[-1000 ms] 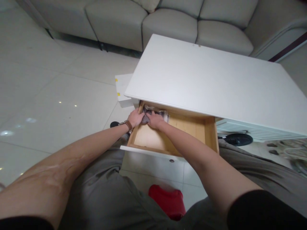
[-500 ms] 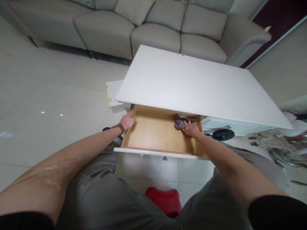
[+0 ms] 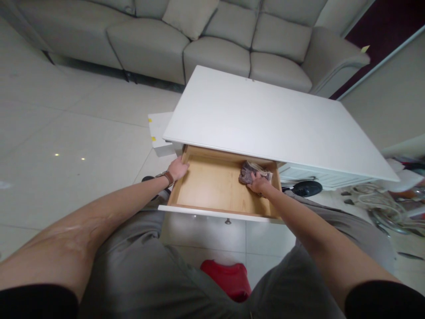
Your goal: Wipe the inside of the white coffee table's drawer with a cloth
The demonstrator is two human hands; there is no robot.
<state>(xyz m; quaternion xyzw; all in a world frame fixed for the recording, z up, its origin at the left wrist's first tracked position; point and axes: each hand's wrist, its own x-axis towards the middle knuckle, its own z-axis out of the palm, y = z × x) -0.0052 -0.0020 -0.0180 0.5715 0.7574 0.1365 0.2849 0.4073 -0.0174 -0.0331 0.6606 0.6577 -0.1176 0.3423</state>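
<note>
Holding the cloth [image 3: 245, 174] in the right half of the drawer [image 3: 212, 184], the right hand [image 3: 259, 183] sits clamped on its near side — its length roughly along the drawer's width — while the farther left hand [image 3: 178, 168] clasps the drawer's left wall.

grey sofa [image 3: 219, 53] | beige cushion [image 3: 190, 17] on it | pale tiled floor [image 3: 99, 106], glossy, bright reflections [image 3: 57, 154]

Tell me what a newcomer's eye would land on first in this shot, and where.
Probably the big white table in the middle, with its wooden drawer pulled out toward the wearer. Inside, at the right, the right grip is on a bunched dark cloth, while the left grip holds the left wall. A bright red object stands out low between the legs.
</note>
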